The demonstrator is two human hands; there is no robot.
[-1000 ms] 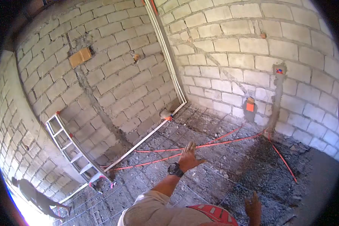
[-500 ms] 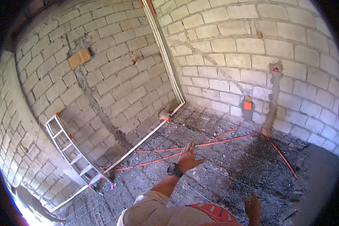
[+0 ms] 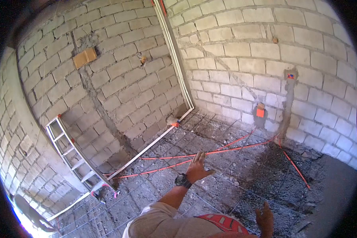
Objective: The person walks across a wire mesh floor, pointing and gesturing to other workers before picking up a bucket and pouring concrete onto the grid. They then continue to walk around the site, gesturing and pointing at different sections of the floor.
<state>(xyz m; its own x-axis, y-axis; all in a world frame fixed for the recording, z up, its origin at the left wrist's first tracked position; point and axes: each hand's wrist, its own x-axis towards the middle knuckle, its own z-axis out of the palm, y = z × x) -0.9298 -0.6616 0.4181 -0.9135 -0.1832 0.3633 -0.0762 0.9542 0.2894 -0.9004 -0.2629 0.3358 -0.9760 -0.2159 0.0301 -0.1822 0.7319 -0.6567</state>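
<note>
Room above floor (image 3: 236, 198); ladder (image 3: 78, 164) left

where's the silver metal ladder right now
In the head view, the silver metal ladder stands at left by the grey block wall, its foot near the long white pipe.

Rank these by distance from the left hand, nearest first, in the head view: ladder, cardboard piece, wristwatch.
1. Wristwatch: on the same arm, just behind the left hand.
2. Ladder: lower left, its foot on the floor.
3. Cardboard piece: upper left, on the block wall.
</note>
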